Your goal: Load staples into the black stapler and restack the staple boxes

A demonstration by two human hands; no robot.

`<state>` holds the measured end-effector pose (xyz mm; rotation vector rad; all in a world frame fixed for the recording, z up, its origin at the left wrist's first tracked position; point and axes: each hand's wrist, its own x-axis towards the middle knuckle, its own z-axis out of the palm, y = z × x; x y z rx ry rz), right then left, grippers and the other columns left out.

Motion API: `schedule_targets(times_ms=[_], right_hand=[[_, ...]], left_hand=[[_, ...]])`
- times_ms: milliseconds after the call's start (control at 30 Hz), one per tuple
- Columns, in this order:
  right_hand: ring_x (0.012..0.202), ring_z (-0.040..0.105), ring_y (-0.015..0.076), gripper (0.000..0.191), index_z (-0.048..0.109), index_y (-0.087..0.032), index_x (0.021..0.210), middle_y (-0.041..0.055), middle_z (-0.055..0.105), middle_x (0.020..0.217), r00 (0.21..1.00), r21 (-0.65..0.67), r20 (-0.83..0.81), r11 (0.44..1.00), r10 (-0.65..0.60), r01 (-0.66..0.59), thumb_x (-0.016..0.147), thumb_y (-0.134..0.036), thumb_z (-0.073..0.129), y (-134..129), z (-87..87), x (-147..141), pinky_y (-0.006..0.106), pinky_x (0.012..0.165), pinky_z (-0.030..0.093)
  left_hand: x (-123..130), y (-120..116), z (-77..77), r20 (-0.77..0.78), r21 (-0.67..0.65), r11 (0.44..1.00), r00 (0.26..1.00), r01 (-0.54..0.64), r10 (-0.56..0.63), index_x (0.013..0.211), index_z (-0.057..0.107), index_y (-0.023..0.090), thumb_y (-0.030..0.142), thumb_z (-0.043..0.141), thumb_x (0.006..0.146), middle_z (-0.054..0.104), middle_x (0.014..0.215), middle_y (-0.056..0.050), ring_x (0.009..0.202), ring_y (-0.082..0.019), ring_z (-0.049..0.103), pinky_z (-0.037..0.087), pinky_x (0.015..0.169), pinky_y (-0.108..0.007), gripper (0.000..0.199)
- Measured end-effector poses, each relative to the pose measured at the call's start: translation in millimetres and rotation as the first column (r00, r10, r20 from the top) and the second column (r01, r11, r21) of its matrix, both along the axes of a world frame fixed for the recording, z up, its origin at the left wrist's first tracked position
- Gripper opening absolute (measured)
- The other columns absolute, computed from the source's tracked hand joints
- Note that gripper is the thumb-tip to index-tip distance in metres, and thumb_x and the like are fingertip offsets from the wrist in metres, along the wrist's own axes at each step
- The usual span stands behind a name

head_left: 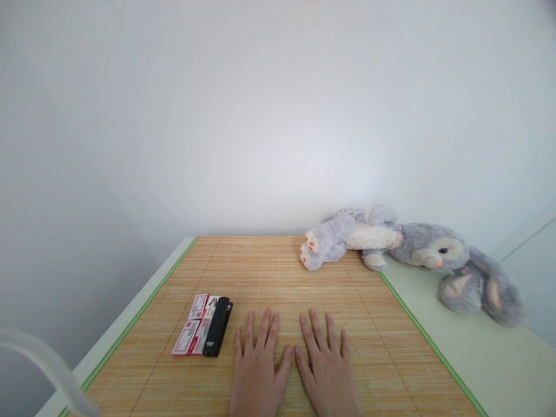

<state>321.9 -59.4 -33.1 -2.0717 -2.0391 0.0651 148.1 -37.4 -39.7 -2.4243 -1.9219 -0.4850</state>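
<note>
My left hand point(259, 373) lies flat on the bamboo mat point(269, 278), palm down with its fingers spread. Beside it, also palm down and spread, rests my right hand point(326, 373). The two thumbs point toward each other with a small gap between them. Neither hand holds anything. Left of my left hand, and apart from it, sits a black stapler point(216, 331). Small red and white boxes point(187, 337) with printed labels lie against the stapler's left side.
A grey plush rabbit point(373, 236) lies on its side at the back right, partly on the mat and partly on the pale green tabletop point(486, 353). A white wall point(260, 116) stands behind the table. A blurred pale curved strip point(43, 359) crosses the lower left corner.
</note>
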Motion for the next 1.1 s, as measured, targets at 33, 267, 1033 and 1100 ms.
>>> schedule_targets(times_ms=[33,267,1033,1100], right_hand=[[0.158,0.012,0.0412,0.061,0.024,-0.040,0.161,-0.0036,0.019,0.170,1.000,0.003,-0.001,1.000,0.001,-0.001,0.103,-0.056,0.035,-0.1,-0.2,0.0,0.075,0.121,0.012],[0.158,0.013,0.0422,0.061,0.025,-0.039,0.161,-0.0035,0.019,0.170,1.000,-0.005,0.008,1.000,-0.002,0.002,0.103,-0.057,0.034,-0.8,-1.2,-0.5,0.075,0.121,0.012],[0.159,0.009,0.0403,0.061,0.023,-0.039,0.162,-0.0046,0.016,0.171,1.000,-0.036,-0.004,0.999,-0.002,0.002,0.104,-0.057,0.033,-0.3,3.8,0.2,0.074,0.122,0.009],[0.159,0.009,0.0402,0.061,0.023,-0.039,0.162,-0.0046,0.016,0.171,1.000,-0.044,-0.002,0.999,-0.001,0.001,0.104,-0.057,0.032,-0.5,4.7,0.4,0.073,0.122,0.009]], left_hand=[[0.2,-0.2,0.1,0.001,-0.004,1.000,1.000,0.000,0.000,0.162,0.021,0.038,0.054,0.042,0.101,0.021,0.170,0.007,0.159,-0.038,0.011,0.019,0.124,-0.067,0.066],[-0.1,-1.0,1.0,0.005,-0.007,1.000,1.000,0.008,-0.008,0.162,0.020,0.039,0.054,0.042,0.101,0.023,0.170,0.007,0.159,-0.038,0.012,0.019,0.124,-0.068,0.066],[1.8,-0.3,2.6,-0.007,-0.005,1.000,1.000,0.001,-0.001,0.162,0.021,0.038,0.051,0.042,0.102,0.022,0.171,0.005,0.159,-0.038,0.012,0.018,0.123,-0.069,0.065],[2.0,-0.5,2.6,-0.007,-0.005,1.000,1.000,0.001,-0.001,0.162,0.021,0.038,0.052,0.041,0.102,0.022,0.171,0.005,0.159,-0.038,0.011,0.018,0.123,-0.069,0.065]])
